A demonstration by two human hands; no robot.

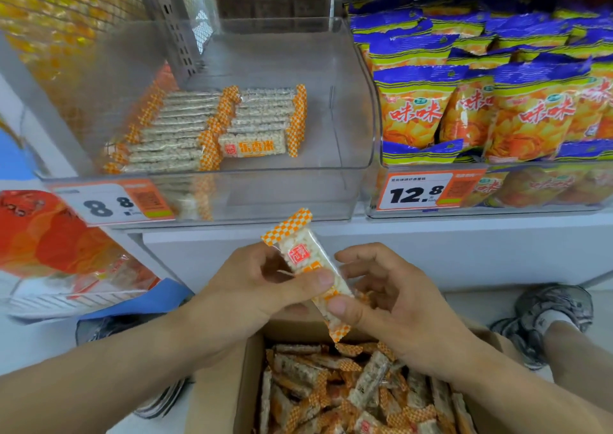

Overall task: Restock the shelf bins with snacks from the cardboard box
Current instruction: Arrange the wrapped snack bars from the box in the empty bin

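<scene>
Head view: both hands, left hand [245, 287] and right hand [391, 297], pinch a rice cracker bar [310, 268], its long axis pointing up-left toward the clear bin [265, 198] directly above.

The person's left hand [252, 287] and right hand [391, 297] are bare, with no rings, watch or gloves, and both forearms are uncovered to the frame's edge, no sleeve in sight. On the right foot sits a grey mesh lace-up trainer [547, 321] with a white sock above it; a second grey trainer [159, 397] shows beneath the left forearm.
</scene>
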